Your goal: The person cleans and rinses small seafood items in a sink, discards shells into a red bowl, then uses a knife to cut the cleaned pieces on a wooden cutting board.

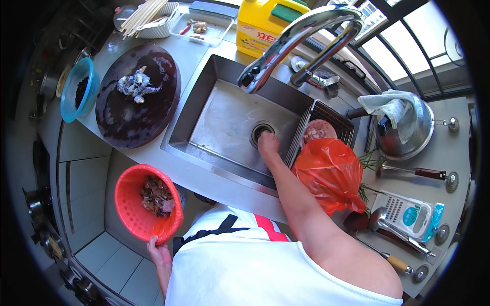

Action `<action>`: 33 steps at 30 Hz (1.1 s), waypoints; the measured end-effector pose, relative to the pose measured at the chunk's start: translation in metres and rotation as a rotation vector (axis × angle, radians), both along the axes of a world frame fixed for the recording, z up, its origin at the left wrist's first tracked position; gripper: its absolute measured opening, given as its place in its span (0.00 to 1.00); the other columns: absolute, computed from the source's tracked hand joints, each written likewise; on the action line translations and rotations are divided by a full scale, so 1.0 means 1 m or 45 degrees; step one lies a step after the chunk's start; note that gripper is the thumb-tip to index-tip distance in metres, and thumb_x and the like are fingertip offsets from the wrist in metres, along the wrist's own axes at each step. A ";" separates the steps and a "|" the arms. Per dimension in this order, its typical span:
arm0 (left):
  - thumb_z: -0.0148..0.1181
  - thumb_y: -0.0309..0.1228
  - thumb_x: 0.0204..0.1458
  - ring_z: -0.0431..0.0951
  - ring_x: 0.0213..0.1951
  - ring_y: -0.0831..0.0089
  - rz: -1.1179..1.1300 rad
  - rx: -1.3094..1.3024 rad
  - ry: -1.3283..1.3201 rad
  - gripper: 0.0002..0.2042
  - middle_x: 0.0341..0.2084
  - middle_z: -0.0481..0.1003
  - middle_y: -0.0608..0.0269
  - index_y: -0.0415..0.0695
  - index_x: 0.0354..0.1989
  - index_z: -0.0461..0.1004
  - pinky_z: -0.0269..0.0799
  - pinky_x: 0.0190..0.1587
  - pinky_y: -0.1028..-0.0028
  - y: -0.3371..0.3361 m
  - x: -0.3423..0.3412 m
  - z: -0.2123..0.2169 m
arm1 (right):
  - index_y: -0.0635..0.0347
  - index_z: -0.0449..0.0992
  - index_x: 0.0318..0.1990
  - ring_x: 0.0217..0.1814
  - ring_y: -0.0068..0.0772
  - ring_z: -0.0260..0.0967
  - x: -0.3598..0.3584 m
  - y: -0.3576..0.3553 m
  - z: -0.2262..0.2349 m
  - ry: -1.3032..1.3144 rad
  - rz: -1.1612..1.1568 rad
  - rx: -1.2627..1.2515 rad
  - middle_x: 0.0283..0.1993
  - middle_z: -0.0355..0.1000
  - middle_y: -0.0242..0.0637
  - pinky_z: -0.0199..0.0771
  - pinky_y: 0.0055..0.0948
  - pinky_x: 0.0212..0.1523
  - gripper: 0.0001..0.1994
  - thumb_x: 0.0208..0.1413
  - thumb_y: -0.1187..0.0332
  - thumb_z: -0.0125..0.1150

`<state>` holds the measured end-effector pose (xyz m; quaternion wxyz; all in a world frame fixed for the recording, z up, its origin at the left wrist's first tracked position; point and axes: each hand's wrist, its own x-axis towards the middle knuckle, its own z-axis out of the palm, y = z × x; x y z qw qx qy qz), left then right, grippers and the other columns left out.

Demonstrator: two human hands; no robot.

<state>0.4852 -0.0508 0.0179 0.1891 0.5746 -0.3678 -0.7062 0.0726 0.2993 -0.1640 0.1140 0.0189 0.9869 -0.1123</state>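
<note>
Down in the stainless steel sink basin [224, 117], the right hand [268, 144] has its fingers curled at the round drain opening [261, 130], though what it grips, if anything, is hidden. Off to the side, the left hand [159, 251] clasps the rim of a red plastic colander basket [133, 209] full of brownish scraps, held low beside the counter edge, well apart from the sink.

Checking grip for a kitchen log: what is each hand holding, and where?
Left hand grips the red colander by its lower rim. Right hand rests at the sink drain; holding nothing visible.
</note>
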 end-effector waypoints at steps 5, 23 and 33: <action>0.58 0.26 0.51 0.77 0.53 0.58 0.003 -0.027 -0.015 0.25 0.56 0.71 0.50 0.38 0.60 0.66 0.79 0.52 0.61 0.000 0.003 0.003 | 0.65 0.82 0.41 0.44 0.55 0.81 0.006 0.003 -0.014 -0.219 -0.125 -0.052 0.40 0.80 0.55 0.82 0.47 0.45 0.11 0.57 0.71 0.54; 0.57 0.25 0.51 0.76 0.54 0.56 0.052 -0.007 -0.056 0.25 0.57 0.70 0.49 0.38 0.59 0.66 0.79 0.53 0.60 0.004 0.005 0.004 | 0.67 0.77 0.52 0.65 0.51 0.65 0.015 -0.069 0.010 -0.244 -0.083 -0.442 0.58 0.72 0.50 0.62 0.47 0.66 0.18 0.53 0.70 0.59; 0.57 0.26 0.49 0.75 0.56 0.56 0.016 0.005 -0.061 0.28 0.59 0.69 0.49 0.38 0.62 0.65 0.78 0.53 0.60 0.003 -0.007 0.005 | 0.84 0.71 0.54 0.70 0.71 0.54 0.061 -0.029 -0.065 -0.340 0.131 0.311 0.58 0.67 0.68 0.52 0.48 0.74 0.22 0.57 0.71 0.50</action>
